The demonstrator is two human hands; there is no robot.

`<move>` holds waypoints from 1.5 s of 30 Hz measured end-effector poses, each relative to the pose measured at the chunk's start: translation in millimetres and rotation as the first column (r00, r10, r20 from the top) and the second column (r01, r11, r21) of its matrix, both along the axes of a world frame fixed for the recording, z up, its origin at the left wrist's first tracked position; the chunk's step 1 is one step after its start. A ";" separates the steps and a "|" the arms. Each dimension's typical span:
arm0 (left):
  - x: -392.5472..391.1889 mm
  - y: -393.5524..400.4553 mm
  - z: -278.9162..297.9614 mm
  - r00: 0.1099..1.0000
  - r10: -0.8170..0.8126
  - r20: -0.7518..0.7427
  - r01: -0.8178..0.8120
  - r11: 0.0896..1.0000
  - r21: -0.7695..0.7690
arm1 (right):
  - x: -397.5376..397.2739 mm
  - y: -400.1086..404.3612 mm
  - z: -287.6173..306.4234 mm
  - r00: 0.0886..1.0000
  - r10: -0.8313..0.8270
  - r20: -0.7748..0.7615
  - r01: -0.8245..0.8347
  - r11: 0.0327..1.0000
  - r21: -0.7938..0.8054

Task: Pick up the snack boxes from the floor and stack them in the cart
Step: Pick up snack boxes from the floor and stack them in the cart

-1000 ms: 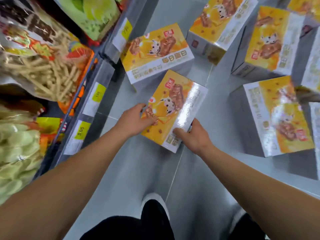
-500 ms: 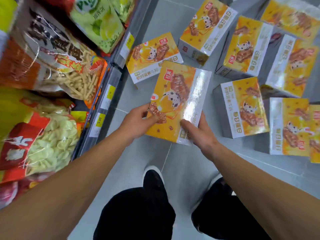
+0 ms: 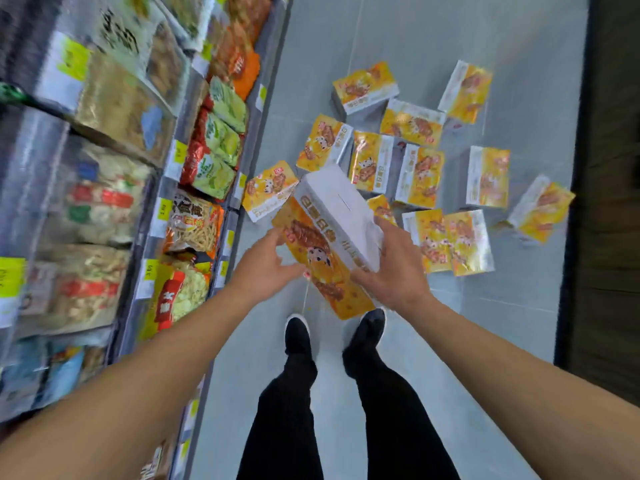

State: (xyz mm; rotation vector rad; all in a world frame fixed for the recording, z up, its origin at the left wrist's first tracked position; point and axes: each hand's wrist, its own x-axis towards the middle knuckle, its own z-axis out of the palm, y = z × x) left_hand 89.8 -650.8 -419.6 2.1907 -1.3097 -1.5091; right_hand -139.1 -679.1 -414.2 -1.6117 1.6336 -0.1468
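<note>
Holding: box (image 3: 325, 244), lifted above the floor (image 3: 519, 323) and tilted, yellow face and white side showing
Left hand (image 3: 268, 266): fingers on the box's left edge
Right hand (image 3: 394, 268): gripping the box's right side
Other boxes (image 3: 420, 174): scattered on the floor ahead
Shelf (image 3: 145, 188): snack bags on the left
Shoes (image 3: 298, 332): below the box

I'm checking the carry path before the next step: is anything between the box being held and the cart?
That cannot be judged: no cart shows in this view. The held box is up off the floor between the left hand and right hand, above the shoes, with other snack boxes scattered on the floor beyond.
</note>
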 end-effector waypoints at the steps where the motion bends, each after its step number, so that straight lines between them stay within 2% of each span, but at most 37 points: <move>1: -4.8 -3.6 18.8 0.999 -0.027 0.019 0.028 0.999 -0.026 | -6.6 1.6 17.6 1.000 0.023 -0.017 -0.023 1.000 -0.002; 3: -10.7 -8.7 42.6 1.000 -0.015 0.028 0.016 0.998 -0.063 | -17.6 5.1 37.8 1.000 0.030 0.005 -0.030 0.999 0.025; 6: -20.8 -7.1 64.6 0.985 0.148 -0.087 -0.141 0.987 0.078 | -28.9 12.2 61.8 0.955 -0.229 0.189 0.190 0.961 0.203; 9: -30.4 0.3 84.4 0.949 0.232 -0.213 -0.180 0.954 0.239 | -37.7 24.3 84.2 0.786 -0.499 0.366 0.373 0.854 0.363; 11: -33.8 4.4 97.1 0.911 0.234 -0.339 -0.126 0.942 0.311 | -40.1 36.0 96.8 0.625 -0.632 0.458 0.459 0.772 0.440; 14: -37.3 6.2 120.3 0.848 0.248 -0.469 -0.084 0.936 0.343 | -38.3 56.1 114.5 0.424 -0.724 0.544 0.467 0.689 0.554; 16: -40.9 7.0 134.8 0.840 0.213 -0.499 -0.061 0.951 0.303 | -40.4 76.7 125.3 0.358 -0.757 0.547 0.439 0.653 0.617; 17: -44.4 8.8 142.7 0.861 0.161 -0.483 -0.032 0.964 0.264 | -42.3 90.4 131.8 0.359 -0.768 0.530 0.428 0.640 0.638; 18: -49.8 10.8 150.0 0.883 0.092 -0.459 0.012 0.976 0.218 | -45.3 103.5 136.8 0.409 -0.765 0.497 0.445 0.643 0.623; 20: -60.0 12.9 158.1 0.926 -0.083 -0.369 0.121 0.989 0.082 | -52.3 127.0 144.1 0.640 -0.689 0.339 0.537 0.717 0.444; 21: -68.2 14.5 163.6 0.933 -0.219 -0.285 0.227 0.974 -0.005 | -57.5 140.7 151.9 0.719 -0.657 0.229 0.584 0.749 0.315; 23: -87.9 18.2 170.6 0.858 -0.513 -0.023 0.505 0.851 -0.143 | -69.7 168.6 170.1 0.781 -0.616 0.099 0.615 0.787 0.043; 24: -101.2 22.9 175.8 0.767 -0.633 0.109 0.641 0.747 -0.174 | -77.6 184.6 177.8 0.795 -0.605 0.050 0.607 0.793 -0.059; 26: -129.7 39.3 183.3 0.509 -0.803 0.310 0.860 0.486 -0.154 | -97.0 216.0 189.8 0.816 -0.573 -0.077 0.551 0.811 -0.197; 27: -137.6 45.7 185.9 0.403 -0.835 0.375 0.915 0.381 -0.133 | -103.8 225.1 189.9 0.834 -0.531 -0.151 0.493 0.839 -0.230; 30: -188.5 95.9 203.1 0.056 -0.855 0.516 0.996 0.014 -0.084 | -133.0 303.6 191.7 0.784 -0.520 -0.338 0.456 0.853 -0.255; 34: -248.2 181.9 220.7 -0.247 -0.769 0.589 0.932 -0.354 -0.072 | -150.8 427.2 192.6 0.720 -0.554 -0.418 0.498 0.832 -0.245; 39: -303.3 315.1 236.0 -0.448 -0.598 0.664 0.749 -0.657 -0.085 | -161.1 583.0 202.4 0.628 -0.638 -0.446 0.636 0.751 -0.179; 41: -319.2 365.7 242.4 -0.474 -0.572 0.669 0.692 -0.712 -0.119 | -162.8 637.6 207.4 0.600 -0.659 -0.453 0.664 0.726 -0.177; 45: -356.8 482.2 253.8 -0.561 -0.559 0.611 0.602 -0.782 -0.162 | -159.8 758.9 225.8 0.454 -0.799 -0.395 0.803 0.559 -0.207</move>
